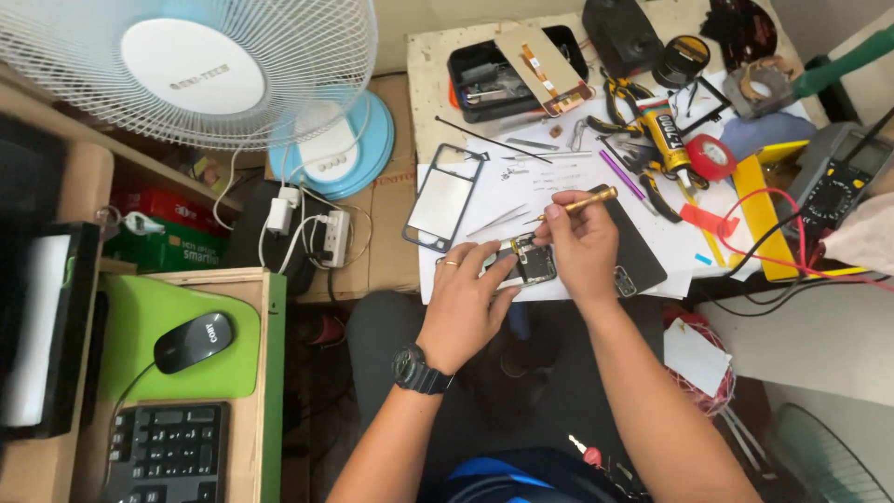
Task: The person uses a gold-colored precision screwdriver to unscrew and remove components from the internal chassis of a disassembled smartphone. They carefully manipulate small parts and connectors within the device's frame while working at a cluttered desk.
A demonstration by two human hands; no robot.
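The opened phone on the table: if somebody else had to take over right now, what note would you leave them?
Left hand: steadies the opened phone at the table's near edge, fingers on its left side.
Right hand: holds a gold-handled screwdriver, tip down toward the phone's upper part.
Things nearby: tweezers lie on the white paper just behind the phone; a phone frame lies to the left; a dark back panel lies to the right, partly under the right hand.
Done: the phone is open, its insides showing.
Left: the phone is not closed; frame and panel lie apart from it.
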